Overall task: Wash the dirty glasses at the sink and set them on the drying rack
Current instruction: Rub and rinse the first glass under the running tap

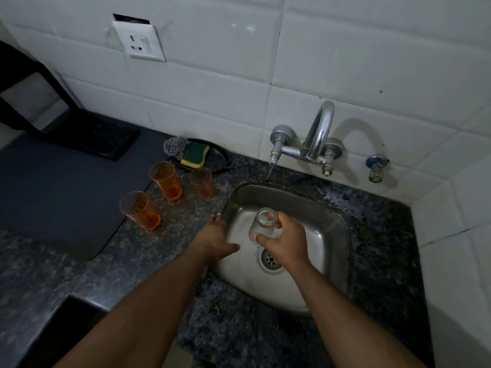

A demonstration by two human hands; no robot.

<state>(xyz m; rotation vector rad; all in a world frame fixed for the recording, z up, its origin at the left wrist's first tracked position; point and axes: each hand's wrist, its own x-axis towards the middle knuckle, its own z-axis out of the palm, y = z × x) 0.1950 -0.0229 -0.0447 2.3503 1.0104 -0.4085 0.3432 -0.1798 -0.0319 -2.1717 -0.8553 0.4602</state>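
Observation:
My right hand (288,239) grips a clear glass (261,224) over the steel sink (329,229), its base tilted up toward me. My left hand (216,239) rests flat on the sink's left rim, fingers spread, holding nothing. Three orange tumblers stand upright on the granite counter to the left: one nearest me (139,210), one behind it (165,179), and a smaller one (201,182) closer to the sink. The wall tap (316,140) sits behind the sink, and a thin stream falls from its left spout (273,162).
A black dish (218,159) at the wall holds a yellow-green sponge (195,154) and a steel scourer (175,146). A dark mat (61,187) covers the counter on the left, with a black rack (87,136) at its back. The sink drain (269,260) lies below my right wrist.

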